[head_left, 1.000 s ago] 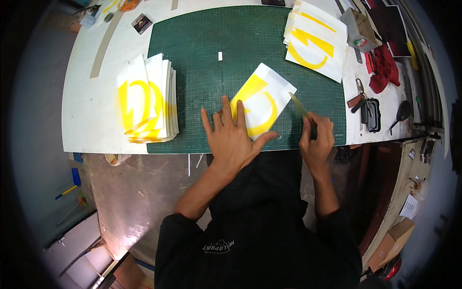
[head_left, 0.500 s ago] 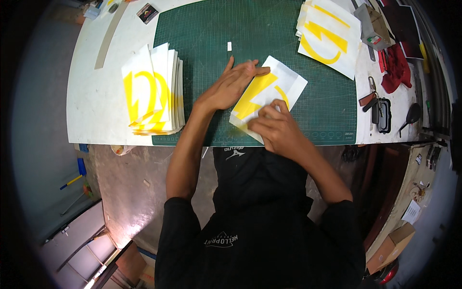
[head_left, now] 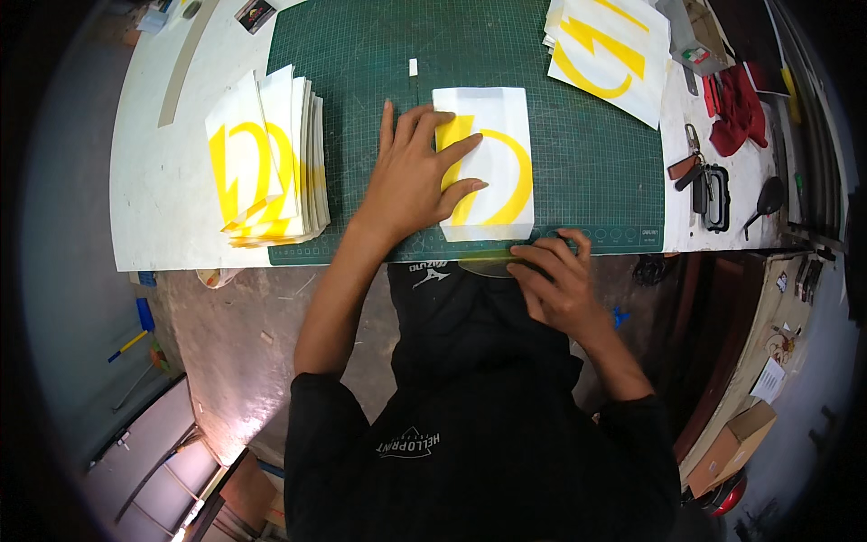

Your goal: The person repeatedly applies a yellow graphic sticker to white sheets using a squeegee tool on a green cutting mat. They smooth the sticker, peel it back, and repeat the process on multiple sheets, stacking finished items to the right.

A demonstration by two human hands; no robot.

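Note:
A folded white paper piece (head_left: 502, 110) with a bold yellow print lies on the green cutting mat (head_left: 370, 99), its long sides running nearly straight away from me. Creased flaps show along its far end and right side. My left hand (head_left: 411, 176) rests on its left part, fingers spread and thumb on the print. At the table's front edge, just below the paper's right corner, my right hand (head_left: 560, 278) is apart from it. Thumb and fingertips there pinch the end of a thin, see-through yellowish strip (head_left: 486, 266), which is faint and partly blurred.
A thick stack of matching printed papers (head_left: 280, 172) stands on the left, overlapping the mat. More printed sheets (head_left: 603, 59) lie at the far right. Beyond them are a grey box (head_left: 700, 36), a red cloth (head_left: 741, 113) and keys (head_left: 688, 158). A small white piece (head_left: 414, 68) sits farther back.
The paper has turned from a slant to nearly straight. My left hand has moved down and spread over it. My right hand has come off the paper toward the table's front edge.

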